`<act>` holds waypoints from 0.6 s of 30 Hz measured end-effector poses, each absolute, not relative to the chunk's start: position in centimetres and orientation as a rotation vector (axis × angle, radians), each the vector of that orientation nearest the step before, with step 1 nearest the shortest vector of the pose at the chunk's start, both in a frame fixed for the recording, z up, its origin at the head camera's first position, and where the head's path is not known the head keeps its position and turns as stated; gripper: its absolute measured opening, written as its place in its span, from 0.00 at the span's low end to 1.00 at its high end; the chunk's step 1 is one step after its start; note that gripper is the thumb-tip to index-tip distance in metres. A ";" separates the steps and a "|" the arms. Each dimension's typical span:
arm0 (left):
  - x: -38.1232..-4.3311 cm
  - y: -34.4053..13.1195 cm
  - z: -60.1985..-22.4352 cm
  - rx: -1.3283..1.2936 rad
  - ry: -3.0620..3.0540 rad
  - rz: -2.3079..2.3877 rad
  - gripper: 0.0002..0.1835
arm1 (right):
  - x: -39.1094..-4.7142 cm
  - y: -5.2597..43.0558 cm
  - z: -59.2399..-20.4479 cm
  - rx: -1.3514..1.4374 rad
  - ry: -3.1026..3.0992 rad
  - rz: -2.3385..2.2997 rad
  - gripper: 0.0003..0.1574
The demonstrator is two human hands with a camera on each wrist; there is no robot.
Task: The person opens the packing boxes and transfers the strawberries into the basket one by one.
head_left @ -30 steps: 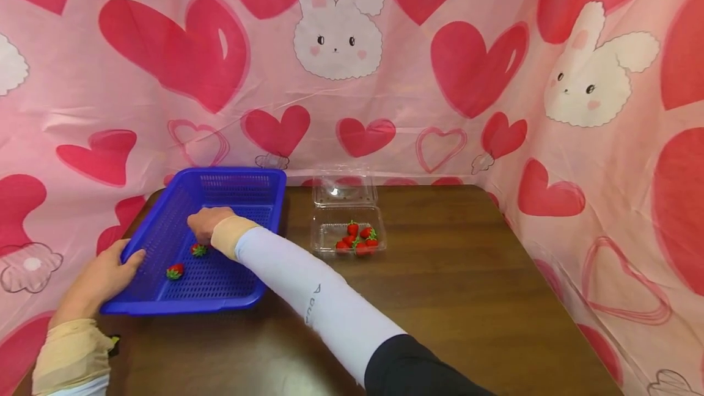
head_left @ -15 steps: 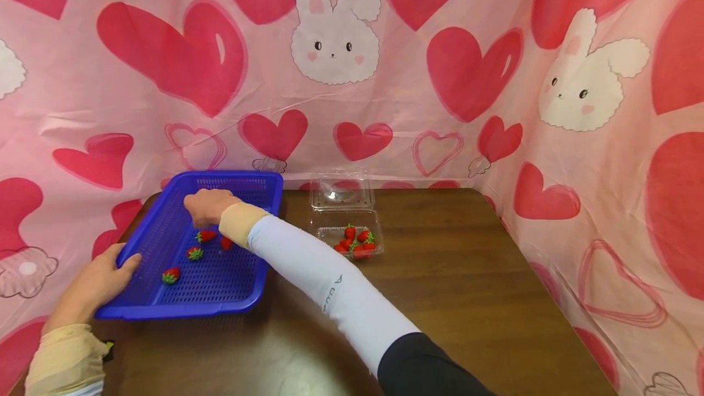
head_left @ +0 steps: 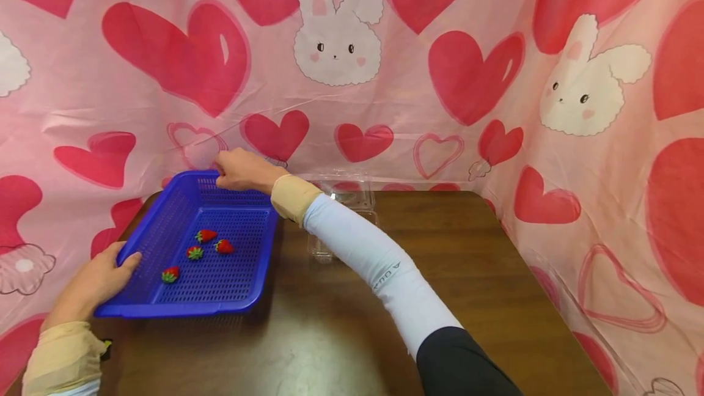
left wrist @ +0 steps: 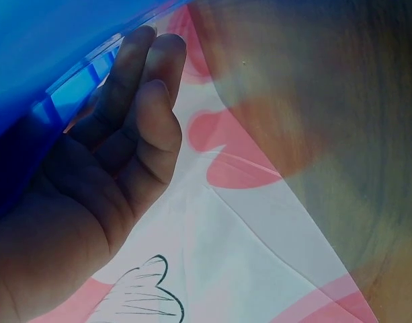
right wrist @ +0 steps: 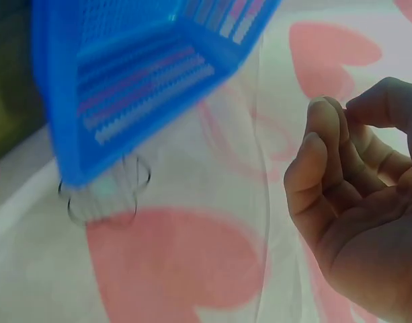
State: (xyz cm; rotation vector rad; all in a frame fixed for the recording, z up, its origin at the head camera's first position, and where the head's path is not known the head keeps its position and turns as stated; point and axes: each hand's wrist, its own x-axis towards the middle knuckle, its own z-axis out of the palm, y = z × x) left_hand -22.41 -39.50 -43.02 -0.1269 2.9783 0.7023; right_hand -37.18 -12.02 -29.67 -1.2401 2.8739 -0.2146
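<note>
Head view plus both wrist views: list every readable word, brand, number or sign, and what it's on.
"A", on the white sleeve: clearest letter of a short dark marking; the rest is too small to read.
No readable text on the blue basket, clear box or pink cloth.

Your right grip (right wrist: 360, 212) sits at the right edge, fingers loosely curled, thumb tip close to the fingertips; well apart on the left, the blue basket (right wrist: 68, 121), slotted walls against heart-printed cloth (right wrist: 192, 168).
</note>
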 end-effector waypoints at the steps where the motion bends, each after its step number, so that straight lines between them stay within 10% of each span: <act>1: -22.4 -39.5 -43.0 -0.125 2.986 0.700 0.37 | -37.3 -11.4 -29.5 -1.244 2.885 -0.221 0.10; 18: -23.0 -39.9 -43.3 -0.099 2.985 0.697 0.37 | -37.9 -0.7 -32.1 -1.326 2.870 -0.232 0.07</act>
